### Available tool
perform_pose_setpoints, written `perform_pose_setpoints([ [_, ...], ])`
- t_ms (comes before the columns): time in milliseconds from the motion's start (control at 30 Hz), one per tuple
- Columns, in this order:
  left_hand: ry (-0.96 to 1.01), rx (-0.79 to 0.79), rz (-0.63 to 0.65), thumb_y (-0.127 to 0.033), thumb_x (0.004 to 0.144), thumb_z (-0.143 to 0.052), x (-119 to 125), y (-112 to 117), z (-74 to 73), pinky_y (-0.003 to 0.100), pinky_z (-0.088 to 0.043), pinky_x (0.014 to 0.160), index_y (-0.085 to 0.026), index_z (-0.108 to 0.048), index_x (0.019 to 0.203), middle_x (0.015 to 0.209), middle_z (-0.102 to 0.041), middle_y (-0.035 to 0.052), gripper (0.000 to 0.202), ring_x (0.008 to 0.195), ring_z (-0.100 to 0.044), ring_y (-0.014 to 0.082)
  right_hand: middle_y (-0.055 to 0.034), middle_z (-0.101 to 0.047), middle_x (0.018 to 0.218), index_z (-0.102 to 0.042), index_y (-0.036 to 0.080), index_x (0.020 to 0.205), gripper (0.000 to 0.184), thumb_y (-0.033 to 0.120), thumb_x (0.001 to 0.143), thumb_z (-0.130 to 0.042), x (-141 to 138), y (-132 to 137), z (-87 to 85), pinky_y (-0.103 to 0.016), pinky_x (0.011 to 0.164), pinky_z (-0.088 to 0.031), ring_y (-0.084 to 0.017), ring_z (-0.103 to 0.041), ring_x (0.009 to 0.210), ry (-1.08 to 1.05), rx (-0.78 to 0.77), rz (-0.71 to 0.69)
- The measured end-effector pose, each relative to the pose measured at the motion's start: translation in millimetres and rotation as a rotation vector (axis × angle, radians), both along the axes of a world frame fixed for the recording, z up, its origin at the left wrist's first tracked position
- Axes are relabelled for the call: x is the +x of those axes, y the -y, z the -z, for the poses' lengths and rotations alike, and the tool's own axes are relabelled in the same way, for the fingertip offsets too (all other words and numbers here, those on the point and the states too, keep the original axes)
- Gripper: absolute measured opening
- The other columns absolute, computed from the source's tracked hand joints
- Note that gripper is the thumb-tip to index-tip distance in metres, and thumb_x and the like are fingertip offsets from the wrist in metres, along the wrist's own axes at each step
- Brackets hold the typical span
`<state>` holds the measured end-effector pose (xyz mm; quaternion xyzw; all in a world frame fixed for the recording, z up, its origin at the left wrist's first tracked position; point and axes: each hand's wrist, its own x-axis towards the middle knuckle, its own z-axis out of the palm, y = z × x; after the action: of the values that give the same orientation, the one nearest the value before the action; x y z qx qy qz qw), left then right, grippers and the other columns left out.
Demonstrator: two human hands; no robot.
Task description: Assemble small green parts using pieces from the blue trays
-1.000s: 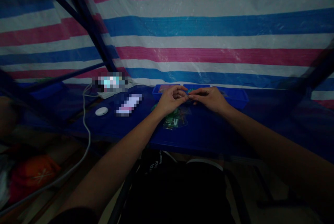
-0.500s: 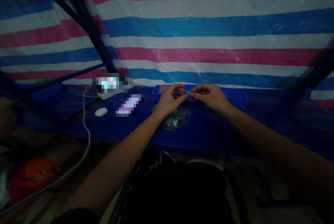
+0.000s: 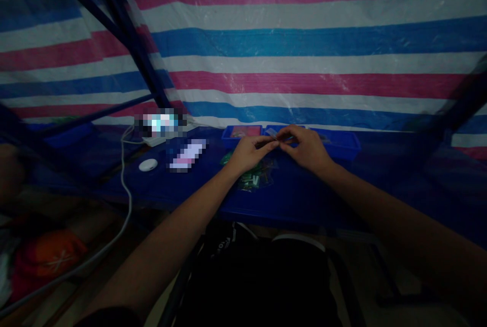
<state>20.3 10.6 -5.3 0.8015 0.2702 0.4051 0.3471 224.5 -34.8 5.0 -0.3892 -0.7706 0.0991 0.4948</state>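
Note:
My left hand [image 3: 249,153] and my right hand [image 3: 304,148] meet fingertip to fingertip above the dark blue table [image 3: 304,195], just in front of a row of low blue trays [image 3: 342,145]. Both hands are pinched on a small thin thing between them, too dim and small to name. Under my left wrist lies a clear plastic bag [image 3: 253,177] with small green and white parts in it.
A white round object [image 3: 148,165] and a white cable [image 3: 124,185] lie at the table's left. A white power strip [image 3: 162,138] sits at the back left. A striped tarp [image 3: 304,47] hangs behind. Dark poles [image 3: 125,37] cross at left. An orange item [image 3: 49,253] lies low left.
My hands drifted slightly up and back down, staying together. The fingertips remain pinched on the small thing throughout.

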Motion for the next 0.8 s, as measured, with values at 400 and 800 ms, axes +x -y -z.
perform_pose_setpoints([
  [400, -0.02, 0.025, -0.037, -0.044, 0.093, -0.066, -6, -10, -0.3, 0.035, -0.054, 0.085, -0.021, -0.079, 0.105, 0.096, -0.077, 0.0087, 0.029, 0.088, -0.07, 0.0201, -0.0049, -0.075, 0.105, -0.07, 0.025, 0.106, 0.018, 0.025, 0.088, -0.066, -3, 2, -1.3, -0.04, 0.082, -0.062, -0.023, -0.072, 0.093, -0.02, -0.053, -0.039],
  [800, -0.042, 0.029, -0.031, -0.043, 0.092, -0.066, -3, -8, 2.7, 0.033, -0.054, 0.079, -0.019, -0.077, 0.097, 0.091, -0.076, 0.0076, 0.027, 0.081, -0.069, 0.0186, -0.0085, -0.074, 0.11, -0.062, 0.025, 0.122, 0.044, 0.041, 0.083, -0.075, 1, -7, 0.3, -0.038, 0.077, -0.06, -0.024, -0.071, 0.095, -0.279, -0.144, -0.036],
])
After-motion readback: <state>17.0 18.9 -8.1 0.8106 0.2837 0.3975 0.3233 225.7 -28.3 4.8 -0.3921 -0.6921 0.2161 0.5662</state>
